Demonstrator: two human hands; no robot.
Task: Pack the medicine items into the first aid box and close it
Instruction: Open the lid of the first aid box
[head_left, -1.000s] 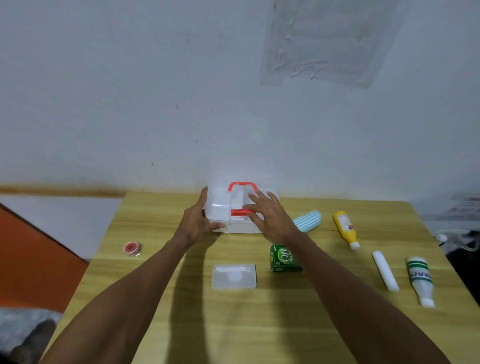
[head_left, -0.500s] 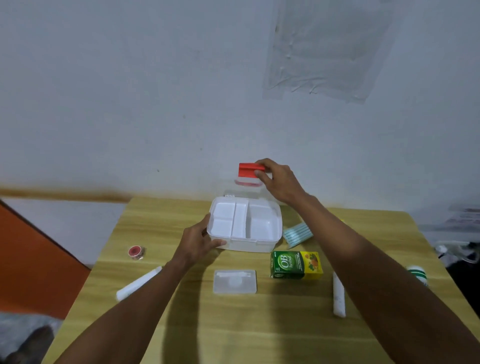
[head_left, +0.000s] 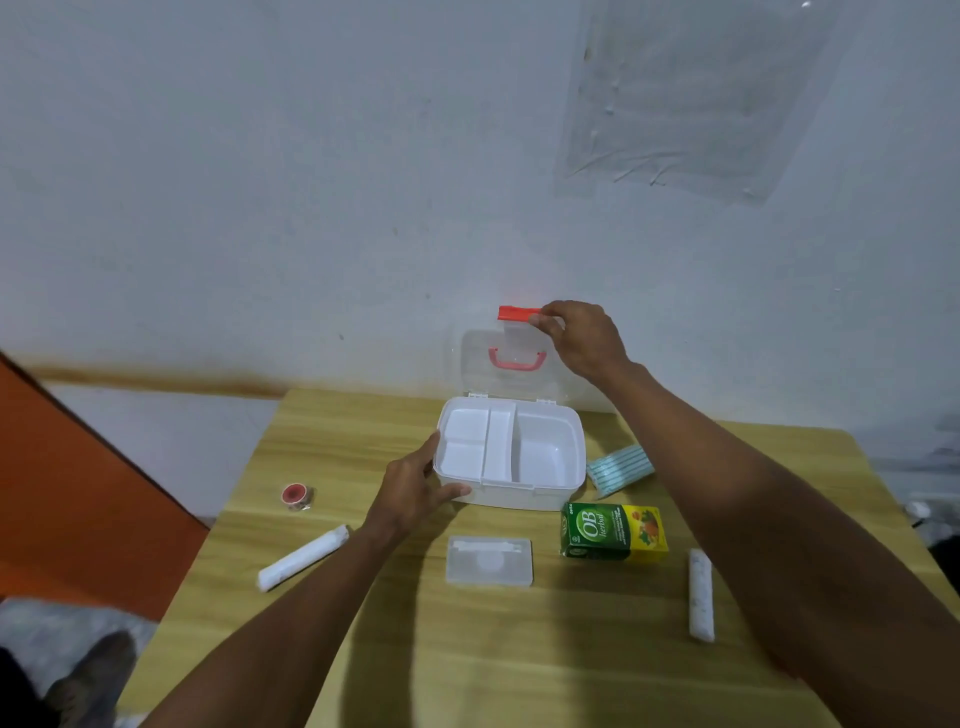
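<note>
A white first aid box (head_left: 524, 493) stands open at the back of the wooden table (head_left: 467, 649), its divided tray bare. Its clear lid (head_left: 478, 364) with a red handle stands upright against the wall. My right hand (head_left: 582, 338) pinches the red latch (head_left: 517, 313) at the lid's top edge. My left hand (head_left: 415, 493) grips the box's left front corner. Around the box lie a green and yellow OB herbal carton (head_left: 613, 532), a light blue striped pack (head_left: 618, 467), two white rolls (head_left: 304, 557) (head_left: 700, 595) and a small red tape roll (head_left: 296, 496).
A small clear flat case (head_left: 489, 561) lies in front of the box. The wall rises directly behind the table. An orange panel (head_left: 78, 493) stands to the left, and grey floor shows below it. My right forearm hides the table's right side.
My right hand has swung the lid from closed to fully upright by its red latch. My left hand has stayed on the box's left side.
</note>
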